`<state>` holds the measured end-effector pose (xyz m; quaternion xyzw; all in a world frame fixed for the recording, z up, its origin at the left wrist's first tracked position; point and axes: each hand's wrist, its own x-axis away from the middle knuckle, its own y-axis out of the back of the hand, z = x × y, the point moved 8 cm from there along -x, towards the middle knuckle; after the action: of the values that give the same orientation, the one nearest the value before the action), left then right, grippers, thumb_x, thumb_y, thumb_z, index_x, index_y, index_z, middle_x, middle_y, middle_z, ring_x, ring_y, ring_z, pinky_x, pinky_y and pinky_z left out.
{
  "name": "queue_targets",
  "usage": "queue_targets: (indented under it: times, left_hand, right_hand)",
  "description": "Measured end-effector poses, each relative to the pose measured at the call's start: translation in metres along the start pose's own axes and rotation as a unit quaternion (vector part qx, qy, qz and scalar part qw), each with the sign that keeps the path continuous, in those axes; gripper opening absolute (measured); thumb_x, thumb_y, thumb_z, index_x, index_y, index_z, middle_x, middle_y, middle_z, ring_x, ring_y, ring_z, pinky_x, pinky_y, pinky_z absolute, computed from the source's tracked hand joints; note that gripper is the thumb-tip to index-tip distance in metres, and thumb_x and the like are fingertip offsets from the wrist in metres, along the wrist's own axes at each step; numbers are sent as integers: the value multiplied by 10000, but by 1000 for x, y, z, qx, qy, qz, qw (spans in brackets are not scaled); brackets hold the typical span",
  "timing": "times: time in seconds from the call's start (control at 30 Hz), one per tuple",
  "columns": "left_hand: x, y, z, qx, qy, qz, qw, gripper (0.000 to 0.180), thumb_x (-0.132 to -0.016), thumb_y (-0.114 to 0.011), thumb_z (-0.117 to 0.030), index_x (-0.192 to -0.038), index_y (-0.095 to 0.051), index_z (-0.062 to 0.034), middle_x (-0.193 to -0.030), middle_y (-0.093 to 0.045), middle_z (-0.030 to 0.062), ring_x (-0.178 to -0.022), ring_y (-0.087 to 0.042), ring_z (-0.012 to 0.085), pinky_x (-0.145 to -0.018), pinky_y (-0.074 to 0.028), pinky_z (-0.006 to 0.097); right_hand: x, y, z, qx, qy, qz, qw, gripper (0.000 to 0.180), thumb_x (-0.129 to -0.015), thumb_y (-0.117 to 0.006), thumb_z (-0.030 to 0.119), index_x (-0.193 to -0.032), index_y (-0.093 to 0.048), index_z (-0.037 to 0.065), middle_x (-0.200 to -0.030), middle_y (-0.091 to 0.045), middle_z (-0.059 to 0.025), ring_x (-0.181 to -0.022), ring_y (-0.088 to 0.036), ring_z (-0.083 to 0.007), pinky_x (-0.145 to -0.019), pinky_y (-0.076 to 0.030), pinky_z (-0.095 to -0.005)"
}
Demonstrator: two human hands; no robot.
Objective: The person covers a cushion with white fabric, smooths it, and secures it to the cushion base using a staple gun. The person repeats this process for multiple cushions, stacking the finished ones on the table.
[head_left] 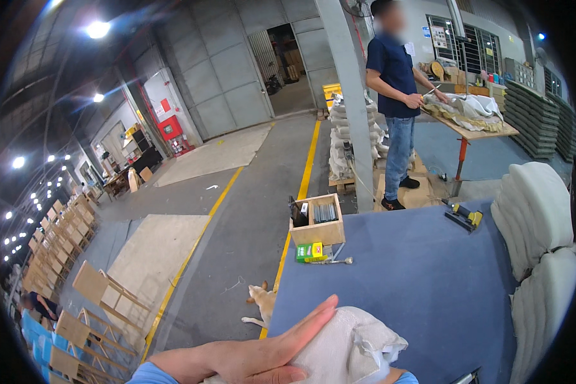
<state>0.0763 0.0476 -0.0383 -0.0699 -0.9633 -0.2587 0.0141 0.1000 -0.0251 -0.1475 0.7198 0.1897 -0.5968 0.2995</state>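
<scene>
My left hand (256, 360) comes in from the lower left, its fingers stretched out flat and together along the side of a light beige fabric-covered cushion (342, 345). The cushion lies at the near edge of the blue-grey worktable (403, 275), with a folded corner and some white material showing on its right side. Only a little of my right wrist and a blue sleeve (404, 377) show beside the cushion. The right hand itself is hidden behind the cushion or below the picture's edge.
On the table are a wooden box (320, 234) of staple strips, a green-yellow carton (310, 252), a metal fitting (347, 260) and a yellow-black staple gun (472, 219). Stacked cushions (534, 211) line the right. A dog (261, 304) lies left; a person (397, 83) works beyond.
</scene>
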Motion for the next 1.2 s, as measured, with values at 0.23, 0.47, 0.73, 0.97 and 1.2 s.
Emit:
queue_targets:
  times: [0.23,0.47,0.73,0.97,1.2]
  left_hand:
    - [39,-11,3,3,19,-65,998,910,-1095,-494,-414,-1676,76,-7,-1744,14,283,-1635,-6,372,-1301,-69,436]
    - [82,-22,-7,-139,170,-118,969,868,-1061,-509,-245,-1661,64,8,-1602,-314,390,-1364,-516,516,-1138,-427,493]
    - [95,-31,-19,-213,154,-173,949,778,-1088,-457,-271,-1651,-22,44,-1579,-351,398,-1378,-506,516,-1158,-399,515]
    - [99,-43,-27,-234,115,-185,948,831,-1056,-512,-262,-1662,-15,17,-1519,-429,400,-1233,-610,517,-1088,-460,513]
    - [101,-49,-33,-227,124,-182,949,818,-1048,-517,-275,-1644,-67,60,-1568,-379,395,-1316,-558,511,-1137,-429,496]
  right_hand:
    - [44,-43,58,-12,140,36,989,448,-1051,-555,377,-1073,-711,-42,-795,-746,-190,-617,-725,-266,-544,-654,-421]
    - [-56,19,49,-192,-344,12,919,288,-953,-733,311,-1032,-751,35,-881,-737,-162,-890,-736,-233,-784,-579,-419]
    - [-15,37,44,-335,-657,-95,669,318,-1000,-742,290,-919,-726,-17,-709,-682,-43,-582,-631,-107,-542,-511,-262]
    - [-16,29,51,-312,-655,-149,672,285,-1033,-725,260,-900,-752,9,-723,-690,-19,-547,-595,-63,-472,-458,-229]
    - [-12,19,58,-299,-623,-163,704,269,-1051,-697,242,-919,-759,16,-744,-701,-9,-562,-598,-54,-477,-459,-227]
